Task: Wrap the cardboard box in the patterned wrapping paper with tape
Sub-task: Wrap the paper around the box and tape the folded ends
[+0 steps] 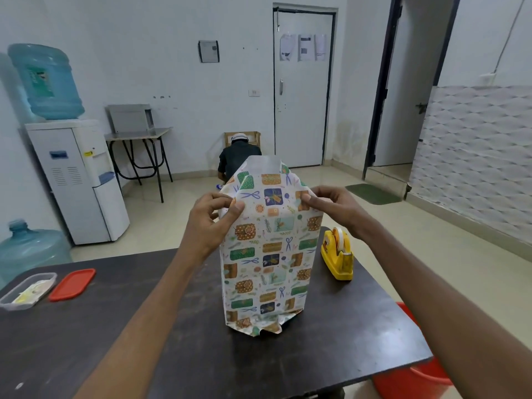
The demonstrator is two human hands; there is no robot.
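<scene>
Looks like a plain office room: water dispenser [74, 180] with blue bottle [46, 82] by the white wall [172, 82], printed notices [303, 47] taped to the door [302, 116], tiled floor [431, 240].

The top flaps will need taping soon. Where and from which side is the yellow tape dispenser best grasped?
Probably across the flat side walls of the yellow tape dispenser, with the right hand coming from above and the right: it stands upright beside the wrapped box, and its cutter sits at the near end.
</scene>
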